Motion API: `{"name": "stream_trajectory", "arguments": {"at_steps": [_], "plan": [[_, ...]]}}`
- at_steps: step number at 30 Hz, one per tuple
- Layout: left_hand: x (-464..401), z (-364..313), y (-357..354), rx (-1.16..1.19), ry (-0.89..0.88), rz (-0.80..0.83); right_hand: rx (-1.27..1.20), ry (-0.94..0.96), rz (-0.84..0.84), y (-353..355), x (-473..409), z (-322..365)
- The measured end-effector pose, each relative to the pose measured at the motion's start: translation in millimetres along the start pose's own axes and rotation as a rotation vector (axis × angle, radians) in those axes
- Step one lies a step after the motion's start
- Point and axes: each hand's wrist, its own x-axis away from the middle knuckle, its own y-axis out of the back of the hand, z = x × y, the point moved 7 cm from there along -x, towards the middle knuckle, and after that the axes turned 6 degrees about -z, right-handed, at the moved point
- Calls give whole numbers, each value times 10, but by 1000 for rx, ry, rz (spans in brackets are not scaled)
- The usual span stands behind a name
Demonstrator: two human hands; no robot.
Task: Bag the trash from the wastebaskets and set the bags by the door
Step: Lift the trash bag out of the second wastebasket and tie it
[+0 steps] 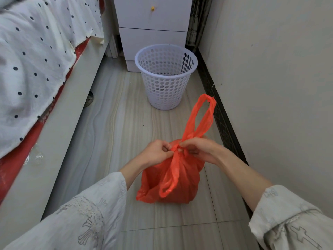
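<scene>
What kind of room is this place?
Most likely a bedroom: a bed with a dotted sheet on the left, a white nightstand with drawers, and a wastebasket standing before it.

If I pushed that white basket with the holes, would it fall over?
Probably quite easily. The white basket looks like thin plastic full of holes and seems empty, so it is likely light. It narrows toward its base, so a push near the rim might tip it; a low push would probably slide it across the smooth floor.

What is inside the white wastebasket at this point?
The wastebasket shows only its own perforated wall and a strip of bare bottom; no liner or trash is visible. Its near wall hides the rest of the bottom. Both hands, left and right, pinch the red bag at its knot.
</scene>
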Motion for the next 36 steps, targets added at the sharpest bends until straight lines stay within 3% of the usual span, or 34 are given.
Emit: {"name": "stream_trajectory", "arguments": {"at_steps": [4, 9, 16, 26, 28, 32, 36], "plan": [[-6, -10, 97, 45, 21, -38, -146, -34, 55, -48, -30, 0], [55, -57, 143, 110, 49, -26, -185, 118, -33, -91, -31, 74], [130, 2, 169, 314, 139, -14, -231, 227, -32, -167, -8, 106], [127, -31, 158, 249, 6, -30, -139, 343, -102, -102, 21, 176], [111, -47, 219, 154, -51, -92, -94, 362, -89, -125, 49, 202], [137, -154, 280, -392, -176, -139, -117, 349, -102, -89, 15, 195], [200, -335, 197, -643, -345, -111, -89, 251, -301, 55, -68, 141]]}}
